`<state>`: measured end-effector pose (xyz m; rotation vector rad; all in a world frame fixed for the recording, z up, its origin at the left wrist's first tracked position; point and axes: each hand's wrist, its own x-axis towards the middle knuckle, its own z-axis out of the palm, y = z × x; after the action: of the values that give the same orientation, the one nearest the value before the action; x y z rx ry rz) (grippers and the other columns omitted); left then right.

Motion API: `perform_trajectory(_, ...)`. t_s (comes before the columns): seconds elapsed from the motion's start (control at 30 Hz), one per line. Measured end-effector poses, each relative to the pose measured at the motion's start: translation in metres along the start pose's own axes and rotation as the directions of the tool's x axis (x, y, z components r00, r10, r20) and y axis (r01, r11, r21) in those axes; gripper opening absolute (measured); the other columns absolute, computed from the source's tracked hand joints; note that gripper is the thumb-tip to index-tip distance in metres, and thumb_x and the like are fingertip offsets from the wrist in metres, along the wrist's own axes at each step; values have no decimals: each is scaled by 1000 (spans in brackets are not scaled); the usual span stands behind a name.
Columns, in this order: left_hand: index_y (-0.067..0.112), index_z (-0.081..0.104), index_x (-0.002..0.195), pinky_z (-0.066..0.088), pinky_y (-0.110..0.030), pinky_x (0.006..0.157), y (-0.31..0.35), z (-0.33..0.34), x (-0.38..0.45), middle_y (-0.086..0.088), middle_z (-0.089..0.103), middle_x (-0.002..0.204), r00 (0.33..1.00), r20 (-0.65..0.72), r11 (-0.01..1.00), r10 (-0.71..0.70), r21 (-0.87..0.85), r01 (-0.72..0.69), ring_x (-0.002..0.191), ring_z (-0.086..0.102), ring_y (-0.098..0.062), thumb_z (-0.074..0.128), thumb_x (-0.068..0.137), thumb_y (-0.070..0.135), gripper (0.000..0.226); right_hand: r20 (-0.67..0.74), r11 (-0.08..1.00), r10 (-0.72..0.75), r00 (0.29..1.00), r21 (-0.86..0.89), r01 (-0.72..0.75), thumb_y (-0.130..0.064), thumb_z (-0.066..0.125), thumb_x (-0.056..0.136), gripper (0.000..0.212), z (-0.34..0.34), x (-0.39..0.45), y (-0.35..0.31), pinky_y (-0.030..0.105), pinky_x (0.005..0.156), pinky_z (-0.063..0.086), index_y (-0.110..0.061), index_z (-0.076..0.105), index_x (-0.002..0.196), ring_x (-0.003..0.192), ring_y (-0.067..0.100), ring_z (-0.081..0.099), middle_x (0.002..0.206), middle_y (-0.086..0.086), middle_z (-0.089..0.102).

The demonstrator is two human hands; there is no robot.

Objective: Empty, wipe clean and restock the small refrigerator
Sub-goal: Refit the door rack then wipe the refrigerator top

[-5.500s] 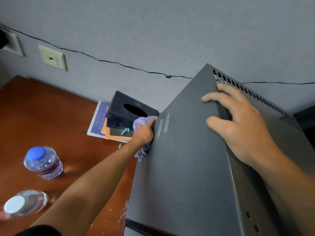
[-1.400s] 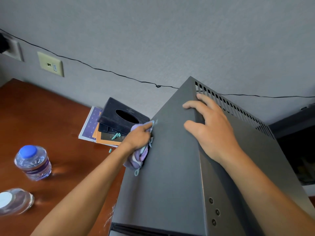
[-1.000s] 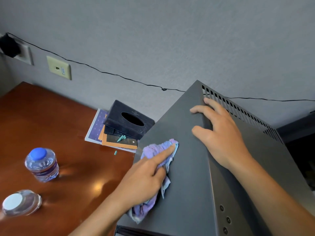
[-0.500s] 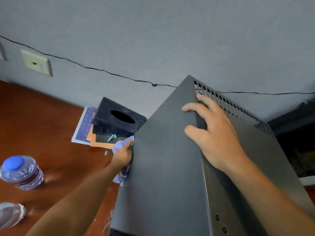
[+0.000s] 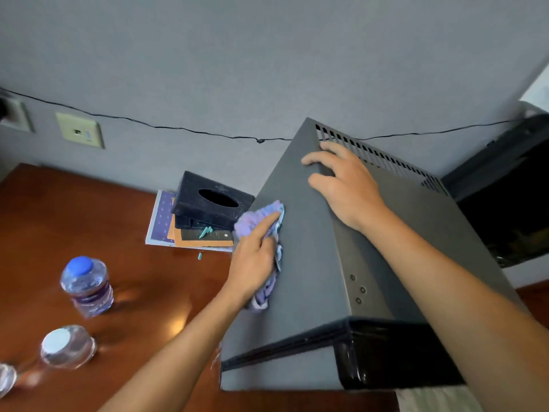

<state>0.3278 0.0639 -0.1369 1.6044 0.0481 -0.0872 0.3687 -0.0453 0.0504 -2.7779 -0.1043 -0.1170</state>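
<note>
Change: since half a second ago the left hand [image 5: 252,263] has come off the refrigerator's [image 5: 300,281] left edge and up onto its grey panel, cloth [image 5: 269,233] under it.
Left grip: fingers lie fairly straight, pressing the cloth flat; index finger extended.
Right grip: right hand [image 5: 344,185] lies open over the top ridge near the vent slots [image 5: 386,162], bracing, clasping nothing.
Refrigerator: tipped on the worktop [image 5: 59,221], black door edge nearest.
Handling: likely heavy, rigid, smooth-sided; best steadied at the ridge. Cloth is soft and limp.
Worktop: glossy brown wood; two water bottles [image 5: 86,286] at left; tissue box [image 5: 211,203] on booklets [image 5: 166,224] behind.
Room: grey wall, black cable [image 5: 178,127], wall plate [image 5: 80,130].
</note>
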Motion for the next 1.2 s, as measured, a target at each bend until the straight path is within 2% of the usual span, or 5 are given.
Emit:
perform_trajectory(0.13,65,44,136,53,-41,93,86,0,-30,-13,68,119,970,-3,967,242,78,-241,104,64,-30,36,95,34,52,-98,998,33,995,58,-27,-41,41,76,58,1,-3,-2,36,112,37,-34,63,130,134,13,48,145,-10,55)
perform_trajectory(0.47,59,47,139,53,-41,59,49,10,-214,13,59,68,936,-15,935,353,-18,-353,59,58,-22,33,99,27,53,-92,950,175,980,276,-144,-33,51,96,20,-4,-21,-12,13,71,34,-31,69,104,101,9,53,109,-14,64)
perform_trajectory(0.7,70,28,135,48,-37,66,-65,-7,-212,-5,68,99,993,95,927,74,360,-104,73,57,-22,36,103,21,59,-88,876,164,982,471,-104,-45,60,78,33,-5,-63,-18,40,104,47,-21,76,94,106,12,64,100,-13,74)
perform_trajectory(1.03,41,16,154,46,-25,89,-70,-24,-283,3,58,132,987,31,973,-160,171,153,104,62,-1,71,94,26,83,-238,581,4,971,791,191,2,59,83,35,-20,-278,0,31,87,56,-15,68,112,94,26,72,105,6,75)
perform_trajectory(1.2,46,34,145,36,-37,119,-41,3,-304,29,55,141,980,193,993,-45,118,22,133,50,6,81,80,42,80,-135,641,161,978,768,1,-28,70,79,48,68,-395,78,41,108,47,-38,64,125,125,11,59,131,-14,65)
